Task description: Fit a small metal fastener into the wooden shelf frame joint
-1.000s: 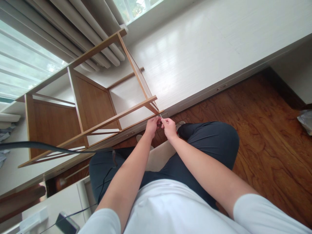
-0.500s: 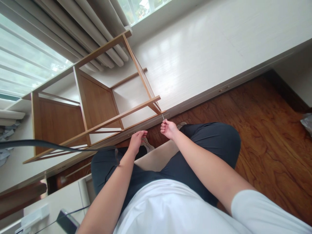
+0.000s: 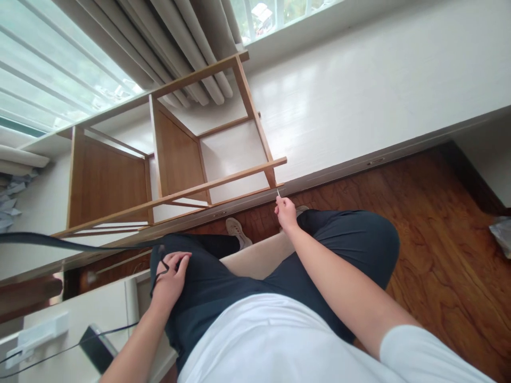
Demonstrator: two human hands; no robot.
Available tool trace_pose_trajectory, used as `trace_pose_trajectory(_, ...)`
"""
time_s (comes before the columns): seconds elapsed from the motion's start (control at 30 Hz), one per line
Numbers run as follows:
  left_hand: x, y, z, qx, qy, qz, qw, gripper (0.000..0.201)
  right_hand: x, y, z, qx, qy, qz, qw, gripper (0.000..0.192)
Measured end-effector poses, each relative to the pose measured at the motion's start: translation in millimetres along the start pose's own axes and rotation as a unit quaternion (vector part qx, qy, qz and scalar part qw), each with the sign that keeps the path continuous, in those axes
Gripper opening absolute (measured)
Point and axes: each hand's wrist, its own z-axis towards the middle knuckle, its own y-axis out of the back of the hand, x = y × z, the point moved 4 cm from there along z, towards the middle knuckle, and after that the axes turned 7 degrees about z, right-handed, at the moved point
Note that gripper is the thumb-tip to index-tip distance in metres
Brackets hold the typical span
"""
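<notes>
Left hand has dropped from the light wooden shelf frame to the dark-trousered knee, fingers loose. Right hand pinches a thin metal pin at the frame's lower corner, mid-frame; fastening looks unfinished.

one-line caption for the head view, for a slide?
Seated person's right hand pinches a thin metal tool at a wooden shelf frame; left hand rests on thigh.

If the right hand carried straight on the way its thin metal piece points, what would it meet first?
Probably the wooden shelf frame: the right hand holds the thin metal piece tip-up just below its corner rail, though depth between them is unclear.
</notes>
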Motion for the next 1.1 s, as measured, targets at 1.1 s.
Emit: trace_pose_trajectory(1.1,30.8,-16.0,-89.7,-0.141,-0.091,0.041,0.985,0.037,5.2,11.4,8.0,-0.024,0.078,0.0,0.997,0.023)
